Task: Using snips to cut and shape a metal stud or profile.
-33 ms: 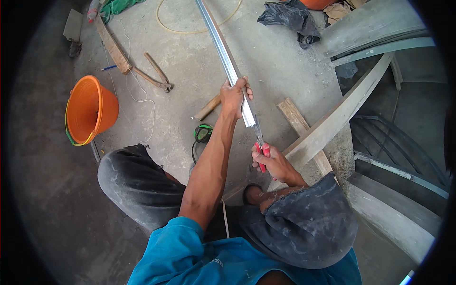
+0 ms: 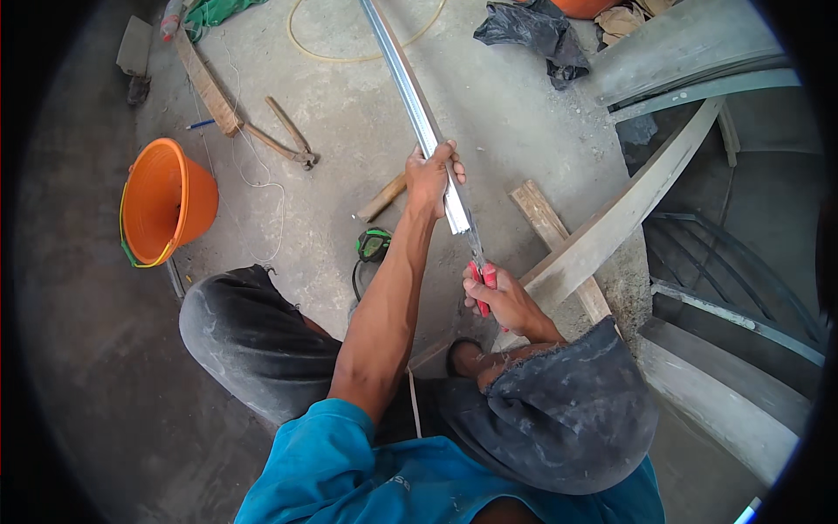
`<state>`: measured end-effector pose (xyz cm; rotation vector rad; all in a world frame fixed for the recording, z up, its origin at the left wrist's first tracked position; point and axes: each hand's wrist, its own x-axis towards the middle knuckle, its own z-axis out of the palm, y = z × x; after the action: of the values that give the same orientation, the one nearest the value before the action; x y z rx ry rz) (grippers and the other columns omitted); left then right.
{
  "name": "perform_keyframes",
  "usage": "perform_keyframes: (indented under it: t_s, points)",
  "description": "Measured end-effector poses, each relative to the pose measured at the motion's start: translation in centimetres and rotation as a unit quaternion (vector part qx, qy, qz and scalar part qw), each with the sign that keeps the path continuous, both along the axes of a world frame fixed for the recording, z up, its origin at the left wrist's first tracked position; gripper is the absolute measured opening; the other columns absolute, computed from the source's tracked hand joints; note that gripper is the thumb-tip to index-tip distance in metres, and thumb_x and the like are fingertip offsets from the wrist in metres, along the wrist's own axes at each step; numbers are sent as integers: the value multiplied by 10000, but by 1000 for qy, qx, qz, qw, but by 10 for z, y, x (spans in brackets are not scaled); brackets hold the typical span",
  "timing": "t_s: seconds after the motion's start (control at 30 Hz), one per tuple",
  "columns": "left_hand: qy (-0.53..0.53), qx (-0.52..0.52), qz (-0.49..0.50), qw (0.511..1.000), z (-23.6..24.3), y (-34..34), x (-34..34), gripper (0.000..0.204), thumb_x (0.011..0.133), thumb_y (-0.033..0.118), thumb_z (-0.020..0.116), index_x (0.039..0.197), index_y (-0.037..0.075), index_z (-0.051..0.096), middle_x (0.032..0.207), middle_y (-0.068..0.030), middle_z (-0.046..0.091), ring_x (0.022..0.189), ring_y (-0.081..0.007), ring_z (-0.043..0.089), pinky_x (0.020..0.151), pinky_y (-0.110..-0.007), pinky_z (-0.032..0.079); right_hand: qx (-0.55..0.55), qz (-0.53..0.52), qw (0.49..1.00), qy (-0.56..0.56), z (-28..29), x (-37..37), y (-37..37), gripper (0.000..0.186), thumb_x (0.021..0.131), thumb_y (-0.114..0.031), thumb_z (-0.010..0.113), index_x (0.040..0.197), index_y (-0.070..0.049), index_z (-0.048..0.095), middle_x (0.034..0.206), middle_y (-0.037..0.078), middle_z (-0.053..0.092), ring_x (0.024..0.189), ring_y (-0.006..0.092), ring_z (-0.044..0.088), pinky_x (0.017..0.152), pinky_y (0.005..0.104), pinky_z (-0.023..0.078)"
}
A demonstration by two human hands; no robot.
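Note:
My left hand [image 2: 431,179] is closed round a long silver metal channel [image 2: 398,73] that runs up past the top edge of the view. My right hand [image 2: 495,301] grips red-handled metal snips [image 2: 484,288]; their jaws are at the channel's lower end, though whether they bite it is unclear. Beside my left forearm lie a green and black tape measure [image 2: 374,244] and a short wooden piece [image 2: 381,196], partly hidden by that arm.
An orange bucket [image 2: 188,201], wooden-handled tool [image 2: 304,158], board [image 2: 205,79] and blue pencil [image 2: 200,124] lie left. Right are crossed planks [image 2: 611,229], a dark plastic bag [image 2: 524,35], curved metal bars [image 2: 724,266] and a concrete edge. A pale hose [image 2: 332,58] loops above.

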<state>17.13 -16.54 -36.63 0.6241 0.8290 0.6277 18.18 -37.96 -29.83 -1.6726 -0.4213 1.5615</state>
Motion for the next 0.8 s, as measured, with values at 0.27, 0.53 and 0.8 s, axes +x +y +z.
perform_keyframes:
  t_s: [0.27, 0.53, 0.8]
  points:
    - [37, 27, -5, 999, 4, 0, -3, 194, 857, 119, 642, 945, -14, 532, 682, -81, 563, 477, -150, 552, 414, -271, 459, -20, 42, 997, -68, 3, 1, 4, 251, 934, -289, 596, 967, -50, 527, 760, 27, 531, 652, 112, 543, 559, 275, 443]
    - [27, 23, 4, 999, -1, 1, -7, 165, 878, 97, 607, 953, -25, 524, 701, -93, 555, 500, -156, 558, 417, -287, 465, -37, 25, 999, 11, 8, -5, 6, 285, 956, -321, 569, 843, -72, 490, 612, 6, 481, 522, 91, 480, 495, 263, 410]
    - [14, 5, 9, 1000, -4, -1, -5, 158, 861, 105, 604, 943, -10, 534, 698, -79, 564, 483, -143, 559, 408, -267, 454, -37, -54, 984, 168, 3, -9, 3, 178, 962, -248, 563, 946, -97, 471, 707, -7, 476, 587, 102, 501, 523, 264, 436]
